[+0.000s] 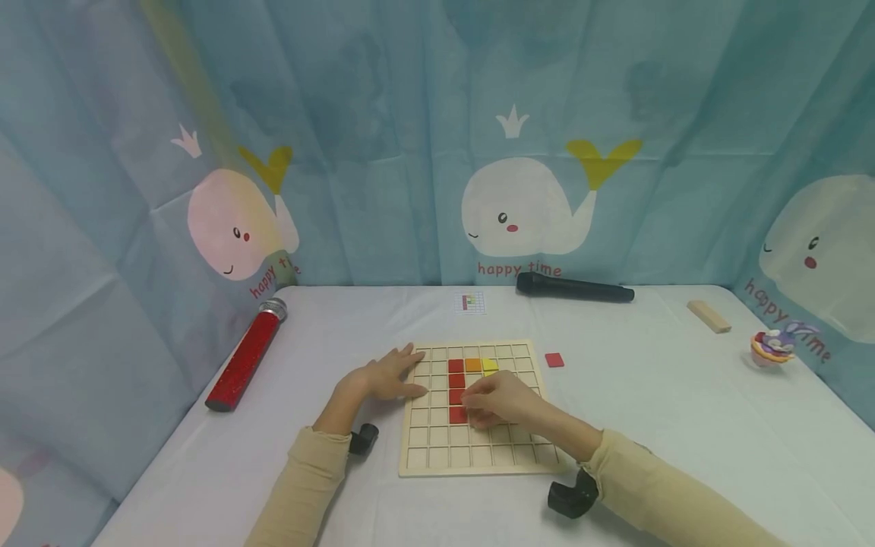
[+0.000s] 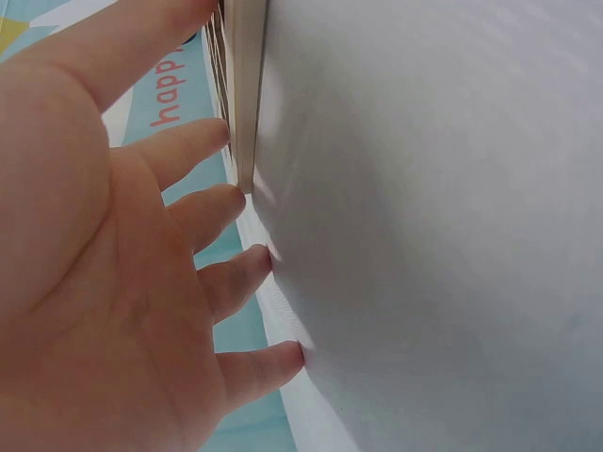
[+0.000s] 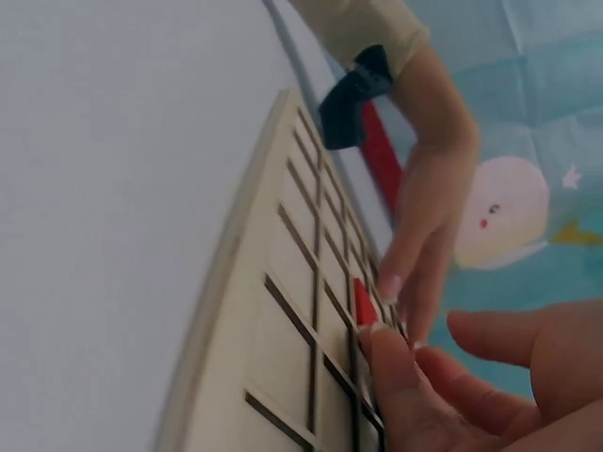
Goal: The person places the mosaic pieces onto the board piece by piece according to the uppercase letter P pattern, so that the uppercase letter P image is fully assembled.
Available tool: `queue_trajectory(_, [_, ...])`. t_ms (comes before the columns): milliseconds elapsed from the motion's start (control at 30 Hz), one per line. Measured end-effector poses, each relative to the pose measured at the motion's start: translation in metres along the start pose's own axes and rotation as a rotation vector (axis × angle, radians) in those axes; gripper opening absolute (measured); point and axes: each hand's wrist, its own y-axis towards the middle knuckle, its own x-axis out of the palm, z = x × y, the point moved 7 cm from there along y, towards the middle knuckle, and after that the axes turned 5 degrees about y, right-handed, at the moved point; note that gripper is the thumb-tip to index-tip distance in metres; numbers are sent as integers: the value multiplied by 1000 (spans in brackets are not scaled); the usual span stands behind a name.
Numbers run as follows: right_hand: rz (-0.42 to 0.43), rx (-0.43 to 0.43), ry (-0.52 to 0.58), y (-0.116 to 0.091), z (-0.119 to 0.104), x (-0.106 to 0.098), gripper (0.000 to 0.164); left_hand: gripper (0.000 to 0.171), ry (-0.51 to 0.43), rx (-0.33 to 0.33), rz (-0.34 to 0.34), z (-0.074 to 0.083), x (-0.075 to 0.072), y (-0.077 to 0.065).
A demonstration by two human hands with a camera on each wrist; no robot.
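Observation:
A pale wooden grid board (image 1: 437,458) lies flat on the table. In one of its columns sit several red tiles (image 1: 457,415), with an orange tile (image 1: 473,365) and yellow tiles (image 1: 489,364) beside them. My left hand (image 1: 390,374) lies at the board's left edge, its fingers spread over edge and tabletop in the left wrist view. Bent fingers of my right hand (image 1: 502,399) come down at the red tiles; the right wrist view has the fingertips against a red tile (image 3: 364,303). Whether they pinch anything is hidden.
Right of the board lies a loose red tile (image 1: 554,359). Behind it are a small pattern card (image 1: 470,303) and a black microphone (image 1: 576,289). A red microphone (image 1: 247,355) lies far left; a wooden block (image 1: 709,316) and a cupcake-like toy (image 1: 775,346) are at right.

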Motion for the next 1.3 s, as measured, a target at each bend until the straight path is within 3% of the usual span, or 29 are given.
queue_trajectory(167, [-103,-24,58,-1,1,-18,35,73,1,11,1,0,0,0])
queue_trajectory(333, [-122,-76,67,1,-2,-42,44,73,3,8,2,0,-1,-1])
queue_trajectory(733, [9,-134,156,10,0,-99,50,74,4,7,-1,-2,1,0])
queue_trajectory(1033, [144,-121,68,19,8,-133,50,74,10,3,-2,-3,1,1])
queue_trajectory(1300, [160,-155,15,28,15,-148,47,74,4,-2,3,-3,1,1])
